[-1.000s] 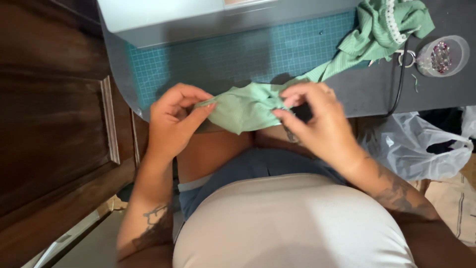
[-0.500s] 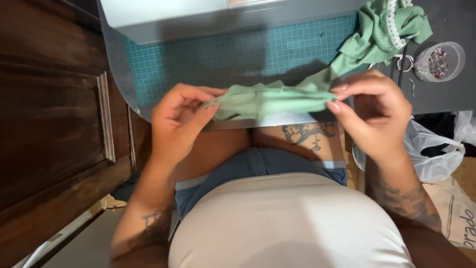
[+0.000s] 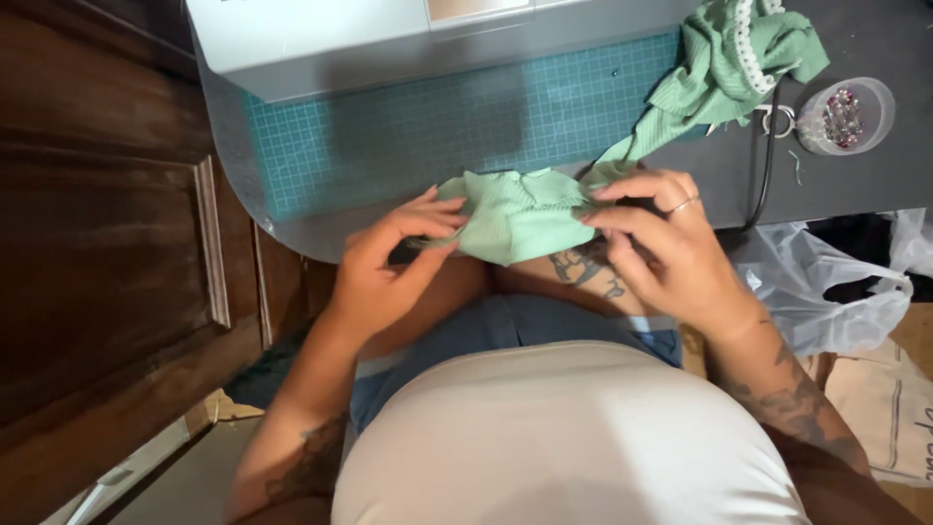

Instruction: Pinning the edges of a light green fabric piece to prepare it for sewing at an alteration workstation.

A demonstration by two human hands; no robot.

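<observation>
We are pinching a light green ribbed fabric piece (image 3: 520, 216) at the surface's (image 3: 875, 175) near edge, left hand (image 3: 389, 267) gripping one end, right hand (image 3: 661, 243) the other. It is looking soft and limp, so we are judging the edges the best hold.

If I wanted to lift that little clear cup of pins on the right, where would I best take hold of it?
Take the clear cup of pins by its outer wall, fingers on opposite sides, coming down from above. It stands upright with its mouth open, so a side grip probably keeps it level and your fingertips off the pins. Approach from the right, away from the black cord and the green fabric.
</observation>
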